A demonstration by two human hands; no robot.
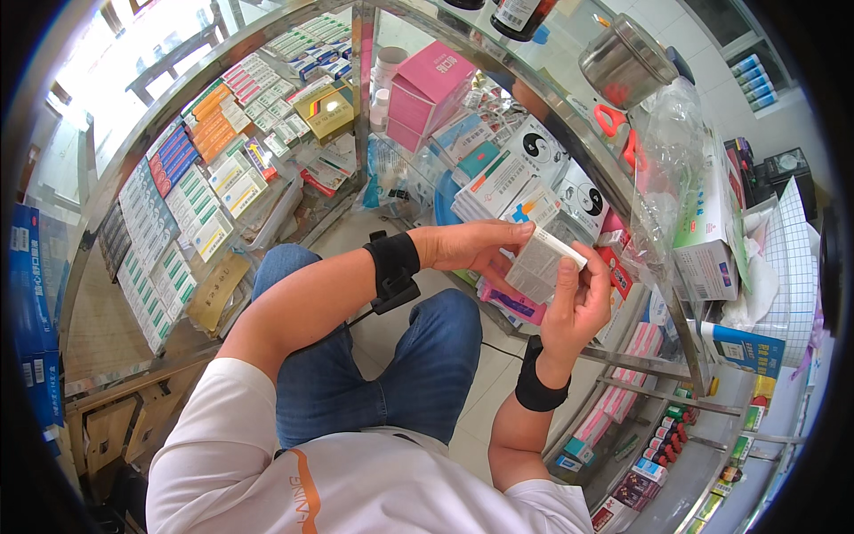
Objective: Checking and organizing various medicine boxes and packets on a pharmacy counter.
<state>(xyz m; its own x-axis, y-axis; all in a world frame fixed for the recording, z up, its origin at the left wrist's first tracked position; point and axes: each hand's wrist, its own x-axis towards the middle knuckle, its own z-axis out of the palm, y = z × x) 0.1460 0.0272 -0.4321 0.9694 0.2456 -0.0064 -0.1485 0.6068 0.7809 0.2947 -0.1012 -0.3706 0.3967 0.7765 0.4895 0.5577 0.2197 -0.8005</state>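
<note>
Both hands hold a small white medicine carton point(536, 267) with fine grey print on its broad side. My left hand point(470, 248) reaches in from the left, its thumb at the carton's upper left edge and its fingers partly behind it. On the right edge lies the thumb of my right hand point(577, 297), with its fingers curled behind the carton. Each wrist wears a black band. Behind the hands, a pile of flat medicine boxes point(497, 177) lies in a glass display case, and a pink packet point(514, 304) shows just under the carton.
A metal-framed glass case point(363, 87) surrounds the knees, with rows of cartons point(193, 207) at left and a pink box point(427, 93). Up right are a steel canister point(627, 60), red-handled scissors point(608, 121) and a clear plastic bag point(674, 147). Shelves with small bottles point(664, 444) stand lower right.
</note>
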